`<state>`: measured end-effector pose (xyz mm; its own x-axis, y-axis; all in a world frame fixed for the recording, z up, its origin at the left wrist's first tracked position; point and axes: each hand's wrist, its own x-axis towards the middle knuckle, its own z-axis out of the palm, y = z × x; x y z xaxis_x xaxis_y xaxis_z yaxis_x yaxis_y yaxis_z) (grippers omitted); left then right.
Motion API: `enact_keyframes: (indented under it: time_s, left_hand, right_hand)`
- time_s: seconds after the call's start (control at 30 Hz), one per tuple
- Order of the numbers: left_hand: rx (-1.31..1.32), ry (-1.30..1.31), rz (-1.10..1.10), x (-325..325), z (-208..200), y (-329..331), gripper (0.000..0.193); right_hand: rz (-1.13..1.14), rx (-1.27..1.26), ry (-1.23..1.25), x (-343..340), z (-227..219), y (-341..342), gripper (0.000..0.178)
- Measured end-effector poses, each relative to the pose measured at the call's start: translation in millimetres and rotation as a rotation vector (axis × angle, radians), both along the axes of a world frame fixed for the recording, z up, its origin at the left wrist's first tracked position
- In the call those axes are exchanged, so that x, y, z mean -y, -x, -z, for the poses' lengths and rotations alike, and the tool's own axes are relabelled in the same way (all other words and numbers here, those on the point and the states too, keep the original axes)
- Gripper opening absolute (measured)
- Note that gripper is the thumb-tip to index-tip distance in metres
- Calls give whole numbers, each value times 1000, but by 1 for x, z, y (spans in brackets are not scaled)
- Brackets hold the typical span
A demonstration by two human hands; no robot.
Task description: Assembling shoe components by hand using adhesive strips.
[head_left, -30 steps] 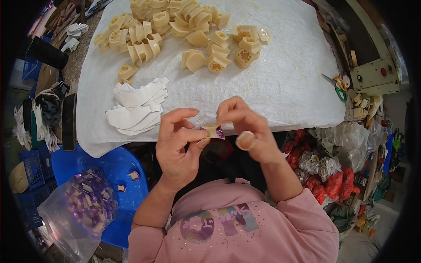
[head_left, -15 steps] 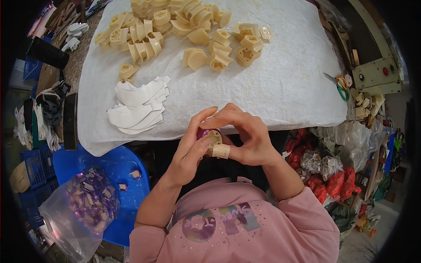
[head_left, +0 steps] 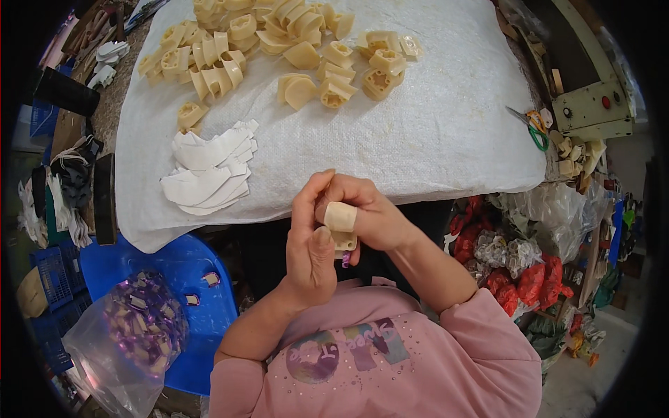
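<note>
The left hand and the right hand, its thumb wrapped in beige tape, close together around 1 small cream-and-purple piece, gripping it at the near edge of the white cloth and mostly hiding it. On the cloth, white cut sheets lie fanned at left, with cream moulded parts heaped beyond; scissors rest by the right edge. Below left, 2 loose purple-rimmed pieces sit on a curved blue plastic surface, beside a clear bag holding many more
</note>
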<state>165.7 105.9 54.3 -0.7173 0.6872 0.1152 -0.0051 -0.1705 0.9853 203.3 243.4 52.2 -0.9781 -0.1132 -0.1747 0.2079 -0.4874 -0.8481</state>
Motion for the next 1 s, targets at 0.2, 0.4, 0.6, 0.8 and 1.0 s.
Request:
enact_keyframes:
  time_s: [0.2, 0.4, 0.6, 0.8, 1.0]
  left_hand:
    - [-192, 7, -187, -5, 5, 3, 61]
    - [220, -160, -230, -6, 2, 7, 43]
    - [15, -64, -232, -6, 17, 2, 43]
    - [448, -232, -34, 0, 11, 15, 61]
    - [-346, 63, -76, 8, 32, 25, 93]
  right_hand:
    - [320, -405, -430, 25, 13, -2, 16]
    - [345, -309, -207, 36, 14, -7, 36]
    - [434, -590, -634, 33, 21, 1, 34]
    - [247, -114, -333, 22, 3, -3, 33]
    - [249, -367, -1179, 0, -12, 3, 38]
